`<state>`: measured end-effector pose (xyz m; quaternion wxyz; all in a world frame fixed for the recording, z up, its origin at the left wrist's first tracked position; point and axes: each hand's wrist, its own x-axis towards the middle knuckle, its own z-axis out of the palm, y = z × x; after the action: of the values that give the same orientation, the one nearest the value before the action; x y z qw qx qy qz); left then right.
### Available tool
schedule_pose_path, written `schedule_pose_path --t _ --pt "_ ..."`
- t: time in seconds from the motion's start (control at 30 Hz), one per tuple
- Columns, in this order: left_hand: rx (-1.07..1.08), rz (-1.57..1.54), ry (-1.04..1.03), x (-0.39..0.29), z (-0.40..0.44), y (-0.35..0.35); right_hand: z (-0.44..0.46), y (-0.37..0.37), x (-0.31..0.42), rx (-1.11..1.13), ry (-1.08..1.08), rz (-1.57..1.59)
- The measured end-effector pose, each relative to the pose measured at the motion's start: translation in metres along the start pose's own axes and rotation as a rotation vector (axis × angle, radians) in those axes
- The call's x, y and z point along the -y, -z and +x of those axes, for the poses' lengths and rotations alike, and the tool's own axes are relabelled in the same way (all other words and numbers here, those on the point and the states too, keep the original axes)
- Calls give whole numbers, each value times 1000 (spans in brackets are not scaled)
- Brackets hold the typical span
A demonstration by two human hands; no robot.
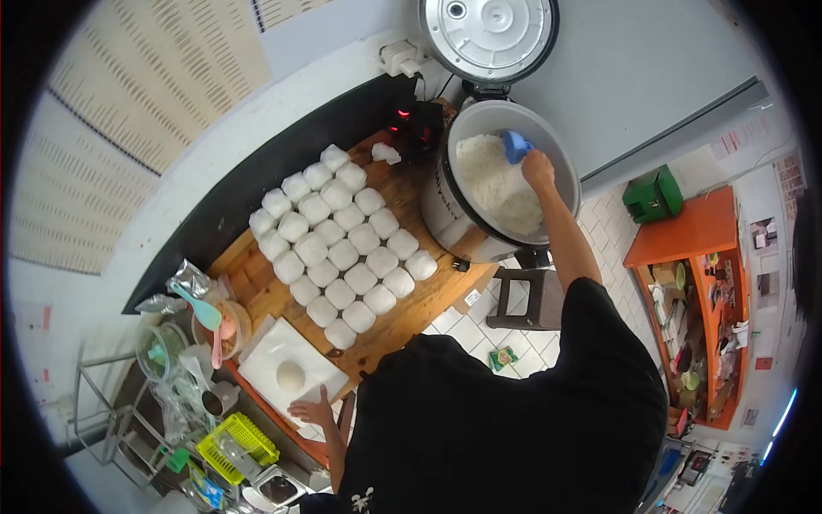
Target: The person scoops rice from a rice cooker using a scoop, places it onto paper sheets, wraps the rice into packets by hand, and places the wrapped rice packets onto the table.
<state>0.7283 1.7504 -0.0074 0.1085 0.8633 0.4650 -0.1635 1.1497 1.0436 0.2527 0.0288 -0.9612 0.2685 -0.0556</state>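
My right hand [538, 171] is closed around a blue rice scoop [516, 146] inside a large rice cooker [445, 206]. White cooked rice [497, 184] lies in the pot, and the scoop touches its upper part. My left hand [315, 412] rests with fingers apart at the lower edge of a stack of white wrapping paper [270, 355]. On that paper sits a rounded mound of rice [290, 377], just above my left fingers. Several white wrapped bundles [342, 254] stand in close rows on the wooden table [396, 330].
The cooker's lid [492, 34] is raised behind the pot. Left of the paper is a tub [231, 319] with pink and turquoise spoons. A yellow basket [238, 447] lies below it. A dark stool [527, 298] and an orange shelf [685, 231] stand to the right.
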Motion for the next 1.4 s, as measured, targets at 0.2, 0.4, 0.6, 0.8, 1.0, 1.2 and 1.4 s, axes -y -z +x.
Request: schedule_pose_path --t 0.2,0.4,0.6,0.8,1.0,1.2,1.4 --pt "-103 177 -73 16 0 -17 29 2 32 226 378 -230" --pt "100 229 -101 -3 10 19 24 -14 28 267 670 -167" --pt "299 239 -66 -22 10 47 -61 -34 38 511 851 -88" --pt "352 259 -37 -15 26 40 -78 60 22 940 642 -18" --pt "331 194 -17 -14 21 42 -82 22 12 310 720 -14" --pt "366 196 -3 -20 14 46 -72 33 1 476 634 -154" --pt "324 120 -3 -11 16 35 -105 13 34 639 636 123"
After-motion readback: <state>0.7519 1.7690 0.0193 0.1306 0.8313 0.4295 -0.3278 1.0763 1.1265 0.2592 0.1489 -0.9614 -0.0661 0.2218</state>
